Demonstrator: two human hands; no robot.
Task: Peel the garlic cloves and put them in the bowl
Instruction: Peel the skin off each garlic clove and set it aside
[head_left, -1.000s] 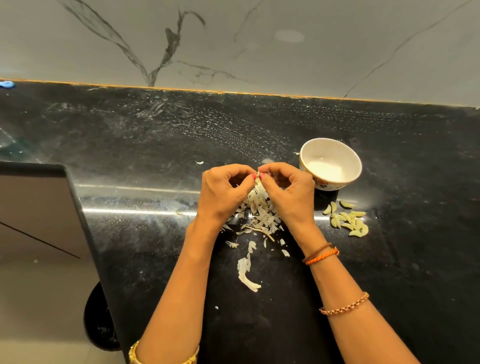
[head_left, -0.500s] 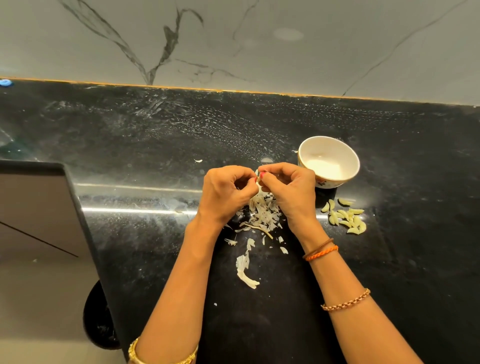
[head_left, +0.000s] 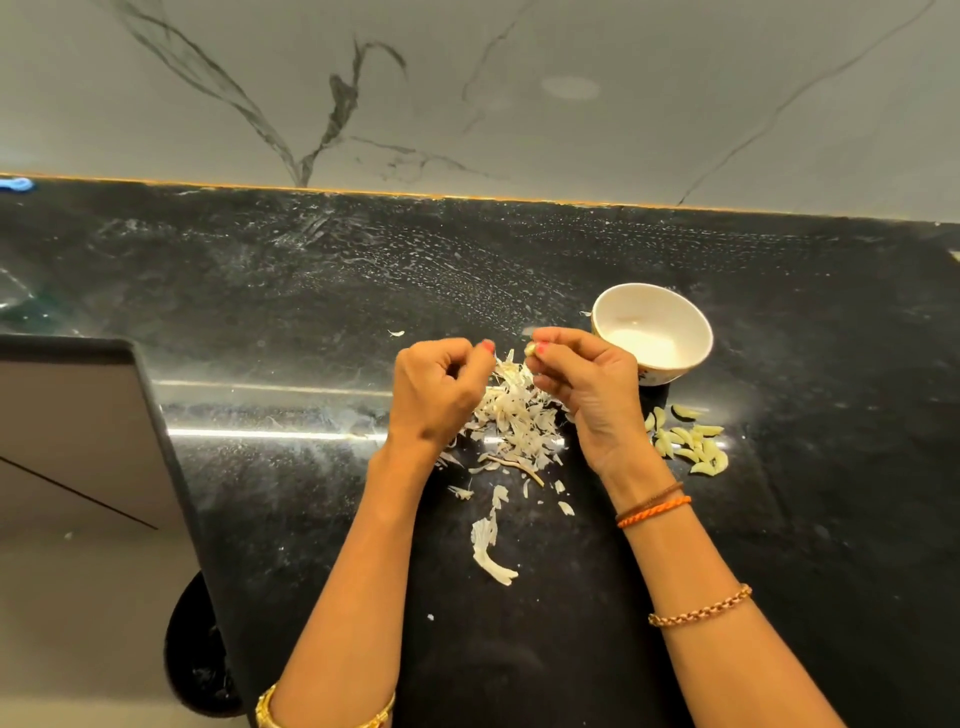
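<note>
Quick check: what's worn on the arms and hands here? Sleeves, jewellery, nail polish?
No sleeves; both forearms bare. Left hand: gold bangle on the forearm. Right hand: brown and orange wrist threads, plus a copper-coloured chain bracelet further up. Visible fingernails painted pink-red.

Both hands raised, apart — left hand (head_left: 436, 389) curled, right hand (head_left: 587, 384) pinching.

A black stone counter (head_left: 260, 291) carries everything, its surface flecked with white specks and streaks. Right of centre stands a white bowl (head_left: 652, 332). Just near and right of it lies a cluster of peeled cloves (head_left: 688, 441). A heap of papery skins (head_left: 514, 421) lies at centre, with scraps trailing nearer, the largest strip (head_left: 488, 551) nearest. A blue object (head_left: 15, 183) sits at the far left edge.
</note>
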